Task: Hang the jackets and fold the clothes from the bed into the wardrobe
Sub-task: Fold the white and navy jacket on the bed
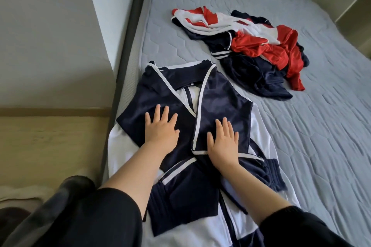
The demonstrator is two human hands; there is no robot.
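Bed (301,146): grey quilted mattress in a dark frame, beside a pale wall.
Jacket (218,106): navy and white with white piping, laid flat on the near left part of the mattress, collar toward the headboard; both sleeves are folded across the front and cross below the hands.
Left hand (161,129): palm down on the navy panel left of the zip, fingers straight and spread, pressing the cloth flat.
Right hand (222,142): palm down on the folded sleeve right of the zip, fingers straight and slightly apart, resting on the cloth.
Sleeves of the person: black, pushed up the forearms.
Pile of clothes (251,46): red, white and navy garments, crumpled together farther up the mattress, well apart from the jacket.
Floor (50,146): light wood, left of the bed frame.
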